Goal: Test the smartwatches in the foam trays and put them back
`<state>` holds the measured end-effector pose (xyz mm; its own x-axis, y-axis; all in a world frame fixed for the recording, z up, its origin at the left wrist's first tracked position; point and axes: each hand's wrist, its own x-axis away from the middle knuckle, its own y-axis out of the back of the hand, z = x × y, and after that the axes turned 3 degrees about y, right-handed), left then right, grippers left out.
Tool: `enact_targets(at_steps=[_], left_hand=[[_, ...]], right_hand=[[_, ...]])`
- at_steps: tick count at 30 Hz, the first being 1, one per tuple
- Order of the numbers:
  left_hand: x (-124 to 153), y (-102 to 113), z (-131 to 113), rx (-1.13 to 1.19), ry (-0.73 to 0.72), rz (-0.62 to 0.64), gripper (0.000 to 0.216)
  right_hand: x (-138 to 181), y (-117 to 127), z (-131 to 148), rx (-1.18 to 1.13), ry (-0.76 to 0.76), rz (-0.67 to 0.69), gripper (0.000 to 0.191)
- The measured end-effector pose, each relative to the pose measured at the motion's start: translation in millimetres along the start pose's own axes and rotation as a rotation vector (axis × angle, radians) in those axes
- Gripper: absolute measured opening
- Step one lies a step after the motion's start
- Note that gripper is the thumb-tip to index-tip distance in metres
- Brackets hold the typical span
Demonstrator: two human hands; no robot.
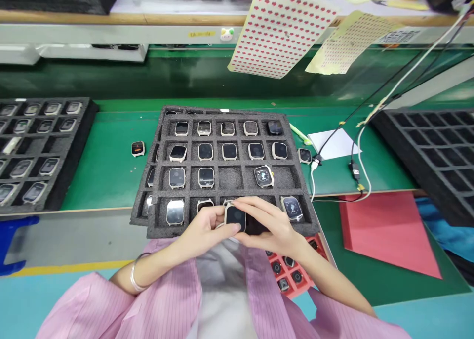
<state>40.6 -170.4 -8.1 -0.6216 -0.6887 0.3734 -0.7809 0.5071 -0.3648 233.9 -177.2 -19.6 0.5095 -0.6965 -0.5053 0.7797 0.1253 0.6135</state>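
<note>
Between both hands is a smartwatch (235,217) without a strap, its dark screen facing up. My left hand (211,226) grips its left side, thumb on the lower part of the screen. My right hand (268,224) closes on it from the right, fingers at the top edge and thumb below. Just beneath lies a dark foam tray (230,177) with several watch bodies in its compartments, stacked on another tray. One watch (263,176) in it shows a lit dial and sits tilted; another lit watch (292,208) lies in the near right corner.
A second filled foam tray (70,156) is at left, a gridded dark tray (418,151) at right. Loose watches (138,148) flank the stack. Cables (365,131) hang down at right near white paper (333,144). A red tray (291,279) of watches sits below my right arm.
</note>
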Motion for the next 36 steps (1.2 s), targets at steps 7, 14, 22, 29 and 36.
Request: enact_targets(at_steps=[7, 14, 22, 29, 36], left_hand=[[-0.6, 3.7, 4.4, -0.017, 0.002, 0.053, 0.026], [-1.9, 3.9, 3.5, -0.024, -0.039, 0.007, 0.029], [-4.4, 4.7, 0.7, -0.01, -0.008, -0.02, 0.031], [-4.0, 5.6, -0.8, -0.004, -0.003, -0.001, 0.029], [-14.3, 11.0, -7.6, -0.03, -0.044, -0.003, 0.028]], right_hand=[[-4.1, 3.9, -2.9, -0.091, 0.021, 0.027, 0.052], [-13.9, 7.5, -11.8, -0.148, 0.034, 0.058, 0.05], [12.3, 16.2, 22.0, 0.211, 0.174, -0.044, 0.031], [53.3, -19.5, 34.1, 0.167, -0.238, 0.619, 0.017], [40.0, -19.6, 1.4, 0.206, -0.381, 0.509, 0.03]])
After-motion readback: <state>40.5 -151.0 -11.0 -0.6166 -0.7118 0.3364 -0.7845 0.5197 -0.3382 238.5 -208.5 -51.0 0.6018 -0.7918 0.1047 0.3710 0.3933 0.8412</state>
